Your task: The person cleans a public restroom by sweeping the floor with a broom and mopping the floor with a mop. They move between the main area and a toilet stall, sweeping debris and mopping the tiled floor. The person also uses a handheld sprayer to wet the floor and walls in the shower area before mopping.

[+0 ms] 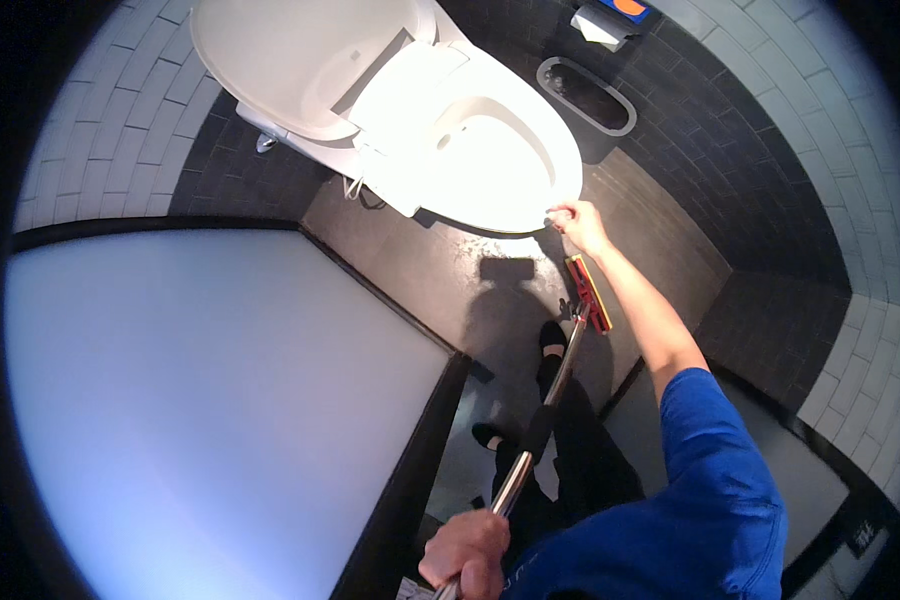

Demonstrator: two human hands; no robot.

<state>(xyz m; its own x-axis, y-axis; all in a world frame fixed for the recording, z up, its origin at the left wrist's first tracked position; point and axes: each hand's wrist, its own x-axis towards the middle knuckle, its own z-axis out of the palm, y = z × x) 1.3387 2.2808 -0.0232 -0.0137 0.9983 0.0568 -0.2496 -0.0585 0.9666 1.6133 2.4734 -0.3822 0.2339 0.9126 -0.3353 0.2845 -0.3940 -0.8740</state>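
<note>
My left hand (467,550) is closed round the steel handle (516,478) of a sponge mop, low in the view. The mop's red-and-yellow head (588,295) rests on the grey floor (390,270), below the front of a white toilet (500,160) whose lid (280,60) is raised. My right hand (576,222), arm stretched out, has its fingers pinched at the front edge of the toilet seat; the fingertips are partly hidden. Wet-looking light patches show on the floor under the bowl, near the shadows.
Frosted panels in dark frames (220,390) stand at left and lower right. A narrow grey-rimmed bin (587,97) sits beside the toilet, below a paper holder (598,28) and a blue-and-orange box. Tiled walls (760,110) surround the space. My feet in black shoes are on the floor.
</note>
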